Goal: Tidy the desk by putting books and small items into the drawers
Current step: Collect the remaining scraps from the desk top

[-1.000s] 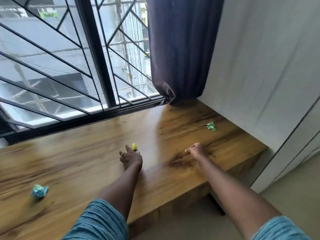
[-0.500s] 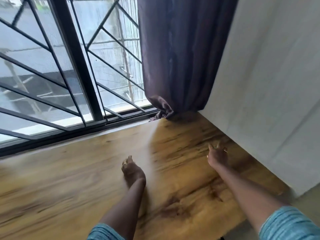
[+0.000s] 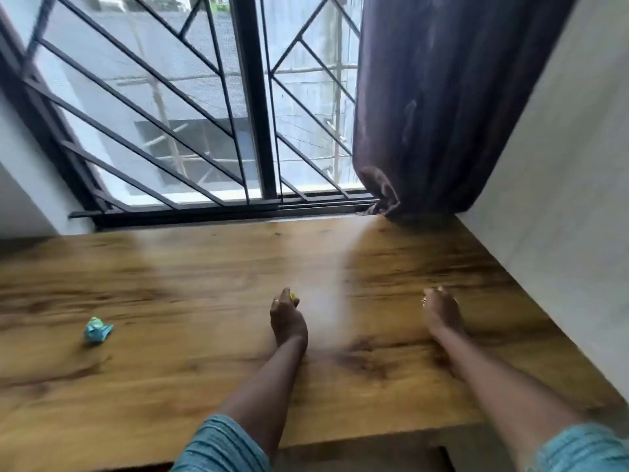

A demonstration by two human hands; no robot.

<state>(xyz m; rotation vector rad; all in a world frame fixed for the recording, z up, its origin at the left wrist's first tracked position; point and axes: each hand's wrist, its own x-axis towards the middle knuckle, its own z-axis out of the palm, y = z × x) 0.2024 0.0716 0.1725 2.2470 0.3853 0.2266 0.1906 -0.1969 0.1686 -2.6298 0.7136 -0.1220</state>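
Note:
My left hand [image 3: 287, 318] rests on the wooden desk [image 3: 170, 284] near its middle and pinches a small yellow item [image 3: 292, 296] at its fingertips. My right hand [image 3: 440, 310] lies to the right, near the wall, with its fingers curled under around a small green wrapper that the fist hides. The green wrapper no longer lies on the desk. A crumpled blue-green wrapper [image 3: 97, 330] sits alone on the desk's left side, well away from both hands. No drawer is in view.
A barred window [image 3: 204, 131] runs along the desk's far edge. A dark purple curtain [image 3: 442, 114] hangs down to the back right corner. A pale wall [image 3: 561, 216] bounds the desk on the right. The desk's front edge is just below my forearms.
My left hand has taken up the yellow item. My right hand reached to the green wrapper by the wall, closed over it and drew back. The view swung left again.

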